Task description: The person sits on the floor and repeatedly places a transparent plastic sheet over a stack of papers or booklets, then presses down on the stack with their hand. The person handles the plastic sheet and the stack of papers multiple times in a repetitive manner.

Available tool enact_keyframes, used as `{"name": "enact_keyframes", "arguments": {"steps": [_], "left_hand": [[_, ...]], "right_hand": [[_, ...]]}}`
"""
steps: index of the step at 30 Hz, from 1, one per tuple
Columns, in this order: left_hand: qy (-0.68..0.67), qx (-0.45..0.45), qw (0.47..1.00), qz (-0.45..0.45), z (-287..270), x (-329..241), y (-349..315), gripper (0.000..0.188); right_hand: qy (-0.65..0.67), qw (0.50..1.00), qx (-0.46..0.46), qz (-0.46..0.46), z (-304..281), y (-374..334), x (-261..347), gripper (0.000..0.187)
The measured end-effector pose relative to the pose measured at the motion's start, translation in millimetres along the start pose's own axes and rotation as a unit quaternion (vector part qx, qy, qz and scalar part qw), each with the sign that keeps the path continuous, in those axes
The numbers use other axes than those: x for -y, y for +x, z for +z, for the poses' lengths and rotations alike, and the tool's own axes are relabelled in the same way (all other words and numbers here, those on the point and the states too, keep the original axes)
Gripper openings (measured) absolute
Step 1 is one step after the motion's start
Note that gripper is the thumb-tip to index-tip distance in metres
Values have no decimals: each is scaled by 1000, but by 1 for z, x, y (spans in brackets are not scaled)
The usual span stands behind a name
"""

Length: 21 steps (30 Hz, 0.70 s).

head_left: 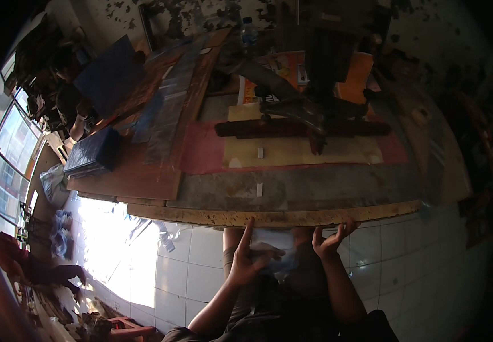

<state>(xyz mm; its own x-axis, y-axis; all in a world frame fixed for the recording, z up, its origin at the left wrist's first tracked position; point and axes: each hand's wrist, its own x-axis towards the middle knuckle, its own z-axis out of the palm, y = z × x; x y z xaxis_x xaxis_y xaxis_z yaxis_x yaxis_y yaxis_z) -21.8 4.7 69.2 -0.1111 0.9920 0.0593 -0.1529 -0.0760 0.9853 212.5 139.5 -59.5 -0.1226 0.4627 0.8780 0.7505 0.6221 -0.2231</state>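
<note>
My left hand (245, 263) is at the table's front edge (275, 218), index finger stretched up against it and the other fingers reaching right. Beside those fingers, over my lap, is a blurred, clear sheet-like thing (280, 242), perhaps plastic; whether my left hand touches it I cannot tell. To its right, my right hand (331, 242) has its fingers spread just under the same edge and grips nothing I can see. Beyond both hands stands a dark machine (303, 108) with a long horizontal bar (309, 130) over a yellowish sheet (315, 153) on a pink one (201, 148).
A stack of dark blue sheets (92, 153) lies on the brown board (138, 182) at left, near clear strips (172, 108). A person (72, 108) sits behind it; another in red (15, 251) is lower left. A water bottle (248, 34) stands at the back.
</note>
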Motion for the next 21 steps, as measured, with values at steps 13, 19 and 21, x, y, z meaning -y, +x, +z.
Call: {"name": "enact_keyframes", "arguments": {"steps": [13,19,21], "left_hand": [[47,-10,999,-4,-3,4,-3,107],[33,0,999,7,-4,14,-2,111],[34,-10,999,11,-1,10,-1,114]], "right_hand": [[-24,999,15,-25,-5,-17,-13,81],[-8,1000,-7,-17,5,-11,-4,79],[-8,1000,-4,-18,5,-9,-4,78]]}}
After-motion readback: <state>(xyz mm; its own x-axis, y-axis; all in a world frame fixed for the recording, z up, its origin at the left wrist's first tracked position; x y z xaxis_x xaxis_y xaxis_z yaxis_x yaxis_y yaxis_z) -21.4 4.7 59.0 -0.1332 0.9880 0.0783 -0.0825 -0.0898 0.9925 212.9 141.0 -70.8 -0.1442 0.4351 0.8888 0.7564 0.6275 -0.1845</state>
